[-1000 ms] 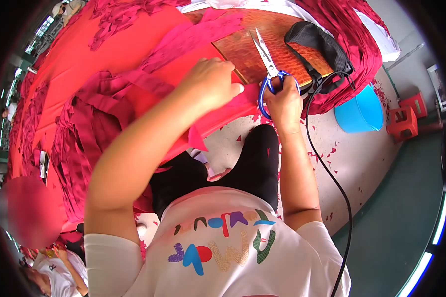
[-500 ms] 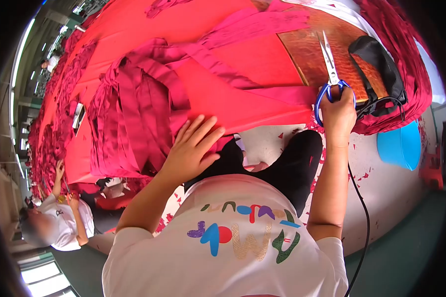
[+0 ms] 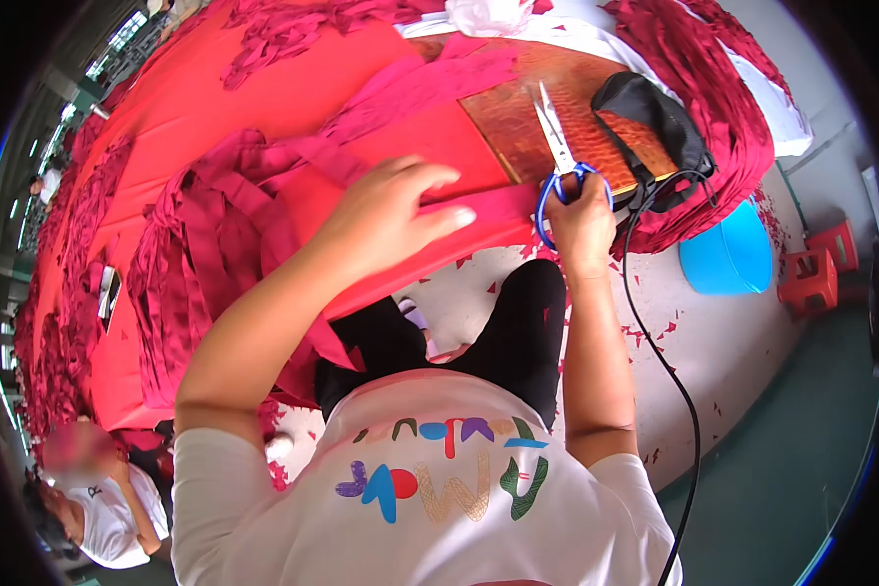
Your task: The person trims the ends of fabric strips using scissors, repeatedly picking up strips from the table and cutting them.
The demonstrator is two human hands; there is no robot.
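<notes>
Scissors with blue handles (image 3: 557, 137) are in my right hand (image 3: 587, 230), blades slightly apart and pointing away over the wooden board. My left hand (image 3: 391, 215) is over the red cloth with thumb and fingers apart, and nothing shows between them. A dark red fabric strip (image 3: 498, 207) runs across the table edge between my two hands, up to the scissors' handles. To the left of my left hand lies a heap of dark red strips (image 3: 210, 230) on the bright red cloth (image 3: 166, 107).
A brown board (image 3: 508, 98) holds a black bag (image 3: 654, 122) with a cable. More strips (image 3: 723, 127) hang at the right. Beyond are a blue bucket (image 3: 728, 256) and red stools (image 3: 811, 278). Another person (image 3: 117, 508) sits at the lower left. Scraps litter the floor.
Since half a second ago, my left hand has moved from the near edge of the strip heap toward the scissors. The view has shifted, and my right hand keeps the scissors.
</notes>
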